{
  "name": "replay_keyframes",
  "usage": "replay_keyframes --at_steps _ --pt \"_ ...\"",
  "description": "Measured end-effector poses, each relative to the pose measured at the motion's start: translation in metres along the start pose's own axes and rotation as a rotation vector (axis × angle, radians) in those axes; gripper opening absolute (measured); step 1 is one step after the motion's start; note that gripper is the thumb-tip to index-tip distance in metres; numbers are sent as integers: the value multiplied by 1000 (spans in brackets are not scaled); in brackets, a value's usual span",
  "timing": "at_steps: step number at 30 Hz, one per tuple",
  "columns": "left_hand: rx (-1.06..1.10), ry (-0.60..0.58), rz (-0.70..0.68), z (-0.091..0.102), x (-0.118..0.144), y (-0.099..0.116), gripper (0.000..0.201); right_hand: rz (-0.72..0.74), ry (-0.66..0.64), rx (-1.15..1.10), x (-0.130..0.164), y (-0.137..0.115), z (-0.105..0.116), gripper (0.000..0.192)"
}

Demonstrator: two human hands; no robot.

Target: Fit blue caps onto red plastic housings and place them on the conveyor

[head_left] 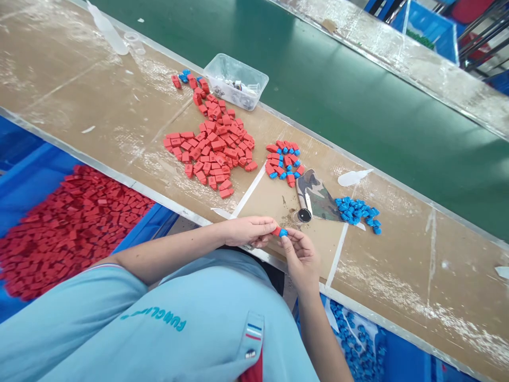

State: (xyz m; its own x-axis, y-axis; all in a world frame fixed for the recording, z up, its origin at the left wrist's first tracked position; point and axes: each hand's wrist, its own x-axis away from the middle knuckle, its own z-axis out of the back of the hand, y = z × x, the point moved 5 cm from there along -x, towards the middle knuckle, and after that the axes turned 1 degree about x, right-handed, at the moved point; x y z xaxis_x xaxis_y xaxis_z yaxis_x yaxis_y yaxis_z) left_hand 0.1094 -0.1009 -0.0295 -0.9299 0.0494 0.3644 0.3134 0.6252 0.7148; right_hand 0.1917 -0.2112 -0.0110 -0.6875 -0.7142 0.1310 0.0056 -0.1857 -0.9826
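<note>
Between my hands, just above the table's near edge, is a small red plastic piece (276, 231) with a blue plastic piece (283, 233) at its right end. My left hand (251, 231) pinches the red piece. The fingertips of my right hand (301, 258) are closed on the blue one. Beyond them lies a group of red pieces with blue ends (284, 160). To its left spreads a large pile of plain red pieces (217, 146). A small heap of blue pieces (357, 210) lies to the right, beside a camouflage cloth (321, 196) and a small round black-topped container (304, 215).
A clear plastic box (237, 82) with small parts stands at the table's far edge. White plastic bottles (106, 29) lie on the tabletop (397, 254). Below the near edge are a blue bin of red pieces (75, 228) and another of blue pieces (358, 339). A green belt (318, 69) runs behind.
</note>
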Motion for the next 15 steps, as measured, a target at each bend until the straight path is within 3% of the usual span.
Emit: replay_keyframes --at_steps 4,15 --pt "-75 26 -12 1 1 0 38 -10 -17 14 -1 2 0 28" --pt "-12 0 91 5 -4 -3 41 12 -31 124 2 21 8 26"
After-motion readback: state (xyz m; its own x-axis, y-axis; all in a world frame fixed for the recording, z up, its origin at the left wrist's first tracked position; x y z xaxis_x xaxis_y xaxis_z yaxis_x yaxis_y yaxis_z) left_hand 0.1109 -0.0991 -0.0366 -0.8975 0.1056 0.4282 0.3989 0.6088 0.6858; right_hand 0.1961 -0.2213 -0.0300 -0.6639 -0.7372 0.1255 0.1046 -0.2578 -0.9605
